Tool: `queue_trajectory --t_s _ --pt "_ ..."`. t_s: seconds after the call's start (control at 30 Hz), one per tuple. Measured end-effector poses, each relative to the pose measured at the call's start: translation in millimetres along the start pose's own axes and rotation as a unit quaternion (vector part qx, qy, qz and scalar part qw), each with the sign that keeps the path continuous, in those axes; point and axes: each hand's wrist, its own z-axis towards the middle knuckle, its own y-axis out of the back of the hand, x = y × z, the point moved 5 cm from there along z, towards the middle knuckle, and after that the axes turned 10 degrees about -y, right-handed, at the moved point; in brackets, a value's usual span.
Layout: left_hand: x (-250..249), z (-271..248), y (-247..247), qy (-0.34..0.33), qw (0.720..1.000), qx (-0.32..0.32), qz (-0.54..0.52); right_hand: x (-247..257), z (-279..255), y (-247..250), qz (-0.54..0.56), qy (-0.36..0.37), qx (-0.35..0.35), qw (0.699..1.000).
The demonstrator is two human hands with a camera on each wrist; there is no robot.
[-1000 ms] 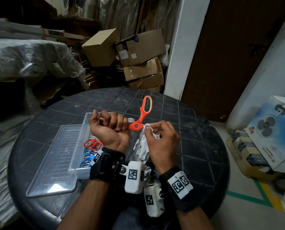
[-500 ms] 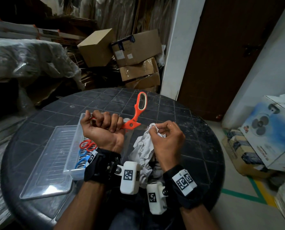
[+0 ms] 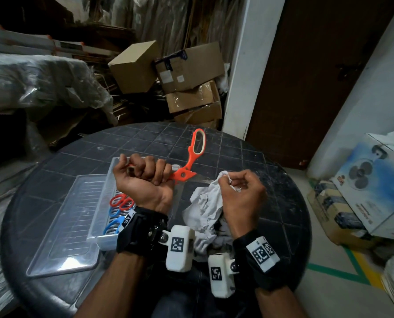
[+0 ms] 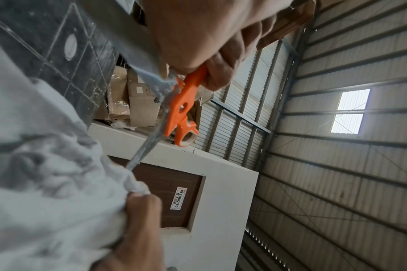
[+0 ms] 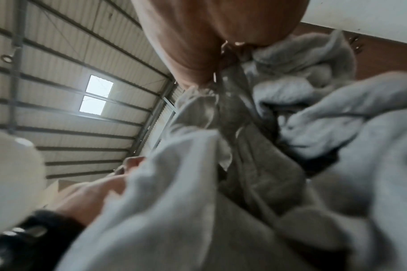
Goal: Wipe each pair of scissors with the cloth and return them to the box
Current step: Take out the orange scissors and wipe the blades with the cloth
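Observation:
My left hand [image 3: 143, 177] grips one handle of the orange scissors [image 3: 192, 157] in a fist, above the clear plastic box [image 3: 99, 216]. The scissors stand spread, their other handle pointing up and away. My right hand [image 3: 239, 191] pinches the white cloth [image 3: 205, 205] around the far end of a blade. In the left wrist view the bare steel blade [image 4: 146, 146] runs from the orange pivot [image 4: 181, 110] down into the cloth [image 4: 47, 165], which the right hand [image 4: 137, 229] holds. The right wrist view is mostly cloth [image 5: 337, 128] under my fingers [image 5: 209, 36]. Red scissors [image 3: 120, 201] and blue scissors [image 3: 113, 223] lie in the box.
The box's clear lid [image 3: 63, 228] lies flat to its left on the round dark table [image 3: 248, 161]. Cardboard boxes [image 3: 186, 67] are stacked beyond the table. A fan carton [image 3: 372, 187] stands on the floor at the right.
My right hand has drawn the cloth rightward along the blade, away from the pivot, so more bare blade shows. The left hand keeps its grip and has shifted slightly left.

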Motion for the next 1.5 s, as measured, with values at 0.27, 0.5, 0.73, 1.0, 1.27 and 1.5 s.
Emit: queue_trajectory --t_s 0.27,0.5,0.73,1.0,1.27,1.5 --pt "3.2 -2.5 3.6 0.01 1.0 -0.011 0.007 11.6 -24.5 -27.0 -0.022 0.061 0.088 0.994" --pt "7.1 -9.6 0.9 0.0 0.999 -0.027 0.02 0.4 -16.2 -22.7 -0.064 0.053 0.076 0.994" --pt "12.6 -17.3 -0.8 -0.003 0.998 -0.039 0.04 -13.3 -10.9 -16.9 -0.1 0.012 0.071 0.992" --pt "8.7 -10.6 4.8 -0.009 0.998 -0.044 0.036 -2.2 -8.3 -4.4 -0.045 -0.012 0.047 0.998" --pt "8.9 -10.8 3.3 -0.012 0.999 -0.034 0.037 1.0 -15.3 -28.8 -0.033 -0.001 0.094 0.995" --pt "11.0 -16.2 -0.7 -0.01 0.999 -0.031 0.043 -4.7 -17.1 -24.5 -0.035 -0.034 0.085 0.995"
